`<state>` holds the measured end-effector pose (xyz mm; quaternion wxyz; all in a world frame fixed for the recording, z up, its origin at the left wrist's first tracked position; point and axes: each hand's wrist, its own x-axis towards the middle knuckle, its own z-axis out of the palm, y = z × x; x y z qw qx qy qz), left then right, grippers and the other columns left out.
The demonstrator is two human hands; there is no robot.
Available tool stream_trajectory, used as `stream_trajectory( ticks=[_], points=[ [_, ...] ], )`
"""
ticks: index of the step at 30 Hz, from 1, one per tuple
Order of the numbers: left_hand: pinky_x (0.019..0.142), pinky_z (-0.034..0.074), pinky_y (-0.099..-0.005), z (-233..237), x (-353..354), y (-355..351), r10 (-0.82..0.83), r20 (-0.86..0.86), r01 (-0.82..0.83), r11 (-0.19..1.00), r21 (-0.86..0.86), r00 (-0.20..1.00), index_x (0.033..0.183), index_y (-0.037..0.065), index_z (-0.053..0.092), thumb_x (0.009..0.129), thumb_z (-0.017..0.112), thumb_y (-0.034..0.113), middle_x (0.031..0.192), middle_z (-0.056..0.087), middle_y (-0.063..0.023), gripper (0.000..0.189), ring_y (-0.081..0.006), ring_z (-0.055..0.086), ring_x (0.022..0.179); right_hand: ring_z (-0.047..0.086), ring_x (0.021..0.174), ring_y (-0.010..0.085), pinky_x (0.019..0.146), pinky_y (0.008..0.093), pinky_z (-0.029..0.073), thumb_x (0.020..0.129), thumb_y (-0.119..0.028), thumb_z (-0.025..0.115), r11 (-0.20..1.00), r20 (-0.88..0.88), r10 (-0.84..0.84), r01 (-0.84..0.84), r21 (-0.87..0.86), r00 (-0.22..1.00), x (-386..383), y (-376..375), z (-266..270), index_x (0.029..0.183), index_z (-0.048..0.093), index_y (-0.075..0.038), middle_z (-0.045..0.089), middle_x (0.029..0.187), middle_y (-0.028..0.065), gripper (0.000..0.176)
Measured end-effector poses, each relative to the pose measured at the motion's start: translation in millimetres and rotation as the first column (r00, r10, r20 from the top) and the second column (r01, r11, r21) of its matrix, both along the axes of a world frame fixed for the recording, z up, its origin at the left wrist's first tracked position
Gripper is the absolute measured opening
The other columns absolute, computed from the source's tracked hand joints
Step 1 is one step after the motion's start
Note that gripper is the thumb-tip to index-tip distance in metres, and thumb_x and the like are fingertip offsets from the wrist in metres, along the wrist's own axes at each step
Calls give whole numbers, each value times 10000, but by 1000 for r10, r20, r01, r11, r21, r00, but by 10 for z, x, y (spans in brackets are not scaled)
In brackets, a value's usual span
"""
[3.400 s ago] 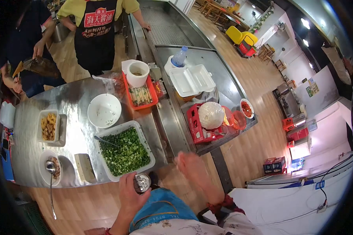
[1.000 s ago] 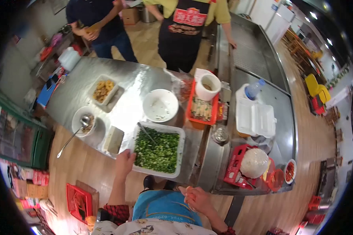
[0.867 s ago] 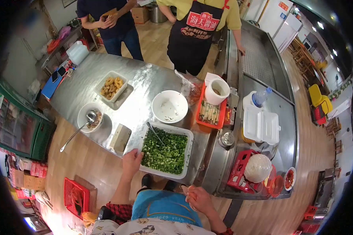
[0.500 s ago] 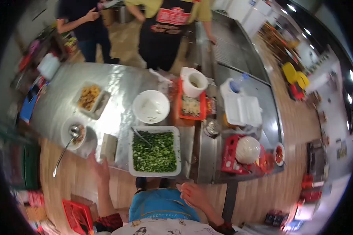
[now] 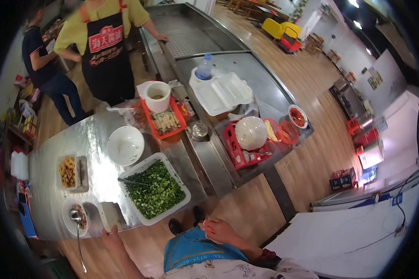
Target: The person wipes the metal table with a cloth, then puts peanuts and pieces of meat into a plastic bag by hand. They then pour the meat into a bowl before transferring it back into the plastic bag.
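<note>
My left hand reaches to the table's front edge, its fingertips right at the near end of a pale rectangular block-shaped container. Left of it stands a white bowl of chopped food, with a long-handled ladle resting in it and sticking out over the edge. In front of my blue apron, my right hand is held with curled fingers; what they hold, if anything, is hidden. A white tub of chopped green onions with a spoon handle in it is nearest ahead.
A white bowl, a tray of fried pieces and a red basket share the metal table. Rightward stand a foam box, a red crate and a chili bowl. Two people stand beyond.
My view has turned to the right, so the table appears shifted left and tilted. My left hand has come to the block-shaped container's near end. My right hand stays by the apron.
</note>
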<state>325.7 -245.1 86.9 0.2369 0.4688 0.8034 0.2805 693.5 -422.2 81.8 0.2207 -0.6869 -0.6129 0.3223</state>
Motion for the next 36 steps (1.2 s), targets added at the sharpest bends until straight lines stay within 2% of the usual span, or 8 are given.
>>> stream_trajectory(
  ticks=[1,3,11,16,20,24,29,36],
  points=[
    [729,479,-373,14,-31,-82,-17,-4,17,1000,1,1000,1064,-26,601,751,663,116,903,667,-170,349,-281,636,809,546,927,278,788,388,484,806,-214,566,998,-17,-44,43,-47,999,7,-43,-22,1015,570,-117,566,959,53,231],
    [740,486,-313,99,-70,-247,-57,523,-110,953,283,850,1066,-36,602,780,660,85,945,656,-129,316,-213,623,816,545,935,277,796,386,484,798,-205,572,996,26,14,-16,83,1000,98,-135,-131,1012,584,-115,565,960,55,233],
    [720,487,-281,1289,1557,-414,-277,621,240,960,145,733,1037,-46,627,740,690,43,950,650,-93,317,-147,602,809,545,995,286,837,423,475,816,-281,533,997,72,50,-46,-56,996,546,-394,-444,1049,603,-104,583,1075,67,301],
    [630,492,-266,1369,2938,-267,-480,550,548,835,48,683,938,-10,680,732,741,145,772,684,-60,265,-116,618,683,573,947,302,804,396,489,778,-262,586,995,60,-66,70,-64,996,775,-317,-61,960,615,-104,606,900,120,243],
    [621,493,-357,709,3494,-161,-644,246,602,765,230,725,928,31,676,718,719,243,738,662,-138,302,-283,635,654,583,902,307,769,412,493,781,-289,596,995,98,-95,97,-8,991,1027,-415,-103,1021,584,-123,618,906,117,292],
    [639,500,-394,455,3737,-153,-634,-7,606,735,303,773,961,51,672,704,724,274,749,646,-142,345,-318,629,736,555,994,333,865,441,470,833,-292,578,974,73,-46,61,-219,996,1237,-580,-243,1161,560,-73,596,1055,134,395],
    [635,508,-401,265,3879,-251,-564,-66,554,770,317,823,1013,52,628,700,734,317,850,630,-132,424,-314,628,757,594,872,315,740,414,497,786,-326,608,949,97,-165,185,-254,981,1223,-362,260,986,606,-142,629,874,109,272],
    [555,507,-399,124,3894,-277,-480,-13,463,837,292,877,1005,23,550,724,738,327,922,539,-136,455,-328,613,696,551,808,331,706,446,456,827,-249,552,988,22,-121,122,-96,992,1191,-440,-190,995,636,-156,587,831,124,209]
  ],
)
